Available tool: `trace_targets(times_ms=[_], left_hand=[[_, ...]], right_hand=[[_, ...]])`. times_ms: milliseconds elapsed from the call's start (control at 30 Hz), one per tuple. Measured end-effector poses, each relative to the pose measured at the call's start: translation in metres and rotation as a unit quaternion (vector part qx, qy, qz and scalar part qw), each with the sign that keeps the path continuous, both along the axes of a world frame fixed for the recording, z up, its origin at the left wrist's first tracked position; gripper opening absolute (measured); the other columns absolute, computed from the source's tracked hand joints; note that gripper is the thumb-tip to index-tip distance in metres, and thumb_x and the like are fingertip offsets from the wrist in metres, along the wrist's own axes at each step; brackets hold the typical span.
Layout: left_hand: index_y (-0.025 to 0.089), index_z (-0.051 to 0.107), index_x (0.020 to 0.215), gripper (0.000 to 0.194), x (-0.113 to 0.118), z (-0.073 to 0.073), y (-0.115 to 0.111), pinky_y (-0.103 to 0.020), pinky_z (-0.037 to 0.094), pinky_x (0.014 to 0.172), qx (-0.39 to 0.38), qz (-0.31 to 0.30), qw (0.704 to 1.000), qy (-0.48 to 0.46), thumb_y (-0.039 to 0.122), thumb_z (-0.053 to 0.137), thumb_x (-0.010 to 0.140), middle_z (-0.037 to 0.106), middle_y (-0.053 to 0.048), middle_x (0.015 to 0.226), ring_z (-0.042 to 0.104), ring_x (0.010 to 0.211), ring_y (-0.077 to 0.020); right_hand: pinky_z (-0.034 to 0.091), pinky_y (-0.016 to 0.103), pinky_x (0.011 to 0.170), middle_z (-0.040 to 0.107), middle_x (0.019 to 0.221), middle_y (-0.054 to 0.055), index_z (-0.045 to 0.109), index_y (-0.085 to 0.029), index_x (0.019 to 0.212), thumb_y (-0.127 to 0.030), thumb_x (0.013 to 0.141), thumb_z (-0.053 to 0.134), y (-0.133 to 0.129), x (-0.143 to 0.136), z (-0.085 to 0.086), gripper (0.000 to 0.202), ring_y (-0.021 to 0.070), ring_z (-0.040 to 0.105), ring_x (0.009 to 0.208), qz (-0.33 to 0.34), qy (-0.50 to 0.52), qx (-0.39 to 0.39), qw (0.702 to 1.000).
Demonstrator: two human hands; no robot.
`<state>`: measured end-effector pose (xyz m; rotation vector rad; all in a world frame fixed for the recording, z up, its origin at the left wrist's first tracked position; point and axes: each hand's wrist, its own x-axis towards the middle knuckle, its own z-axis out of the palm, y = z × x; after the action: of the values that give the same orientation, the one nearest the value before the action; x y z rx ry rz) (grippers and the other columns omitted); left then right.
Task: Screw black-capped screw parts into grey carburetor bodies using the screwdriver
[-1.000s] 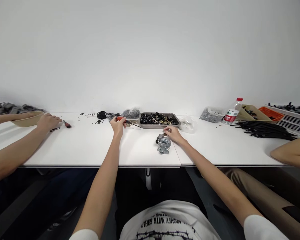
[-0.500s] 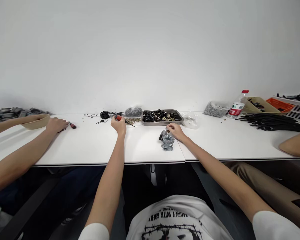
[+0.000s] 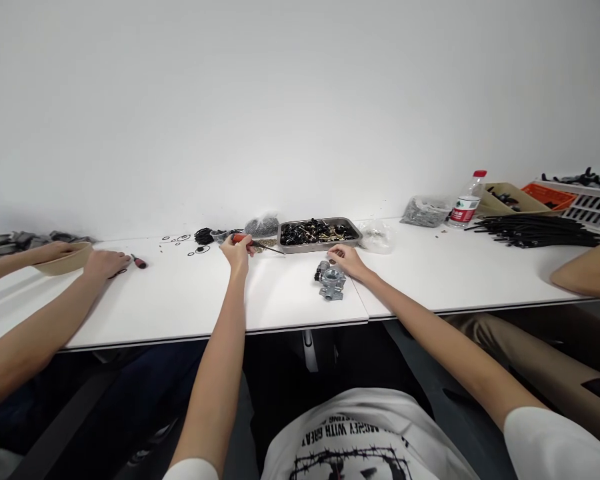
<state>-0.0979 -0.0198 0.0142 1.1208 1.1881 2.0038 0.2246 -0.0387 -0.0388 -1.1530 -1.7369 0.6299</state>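
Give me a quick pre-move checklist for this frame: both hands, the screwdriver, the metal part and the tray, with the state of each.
1. Left hand grips the red-handled screwdriver: ok.
2. Screwdriver tip clear of the metal tray: cannot tell, they nearly meet.
3. Right hand on the grey metal part: ok, fingers touch its top edge; firm grip cannot tell.
4. Metal part resting flat on the white table: ok.
5. Tray within reach, behind both hands: ok.
6. Neighbouring person's hand apart from the left hand: ok.
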Motion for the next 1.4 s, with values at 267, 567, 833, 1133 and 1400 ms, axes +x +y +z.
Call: trace_targets(times_ms=[267, 567, 833, 1133, 1400], left_hand=[[0.012, 0.065, 0.078, 0.034, 0.021, 0.003, -0.012, -0.038, 0.057, 0.057, -0.029, -0.232, 0.971, 0.039, 0.031, 0.085, 0.059, 0.064, -0.004, 0.065, 0.065, 0.053, -0.0188], [0.012, 0.069, 0.088, 0.040, 0.030, 0.006, -0.021, -0.048, 0.062, 0.079, -0.034, -0.357, 0.930, 0.078, 0.033, 0.089, 0.059, 0.073, -0.008, 0.083, 0.073, 0.069, -0.0231], [0.013, 0.070, 0.089, 0.040, 0.029, 0.007, -0.024, -0.049, 0.063, 0.079, -0.039, -0.371, 0.924, 0.081, 0.032, 0.089, 0.060, 0.074, -0.009, 0.086, 0.073, 0.070, -0.0243], [0.013, 0.070, 0.090, 0.041, 0.030, 0.008, -0.024, -0.049, 0.063, 0.081, -0.042, -0.375, 0.922, 0.088, 0.033, 0.089, 0.060, 0.074, -0.009, 0.086, 0.073, 0.072, -0.0238], [0.013, 0.070, 0.090, 0.041, 0.029, 0.007, -0.023, -0.050, 0.063, 0.082, -0.037, -0.381, 0.920, 0.081, 0.033, 0.090, 0.060, 0.075, -0.010, 0.090, 0.074, 0.073, -0.0249]], right_hand=[[0.051, 0.033, 0.075, 0.072, 0.102, 0.011, 0.075, -0.014, 0.096, -0.036, 0.080, 0.073, -0.004, -0.001, 0.005, 0.027, 0.0199, 0.062, 0.084, 0.032, 0.033, -0.025, 0.999], [0.049, 0.034, 0.079, 0.065, 0.102, 0.008, 0.080, -0.017, 0.090, -0.026, 0.073, 0.078, 0.005, -0.001, -0.002, 0.020, 0.0172, 0.058, 0.082, 0.061, 0.018, -0.022, 0.998], [0.051, 0.036, 0.080, 0.066, 0.103, 0.010, 0.080, -0.018, 0.083, -0.028, 0.072, 0.080, 0.004, -0.004, 0.000, 0.015, 0.0215, 0.061, 0.089, 0.071, 0.018, -0.016, 0.997], [0.052, 0.038, 0.082, 0.071, 0.099, 0.010, 0.079, -0.018, 0.079, -0.035, 0.074, 0.079, -0.001, -0.005, 0.004, 0.018, 0.0242, 0.064, 0.092, 0.098, 0.021, -0.019, 0.995], [0.050, 0.034, 0.077, 0.074, 0.093, 0.009, 0.079, -0.016, 0.079, -0.034, 0.076, 0.074, -0.001, -0.005, 0.006, 0.019, 0.0221, 0.065, 0.086, 0.101, 0.033, -0.028, 0.994]])
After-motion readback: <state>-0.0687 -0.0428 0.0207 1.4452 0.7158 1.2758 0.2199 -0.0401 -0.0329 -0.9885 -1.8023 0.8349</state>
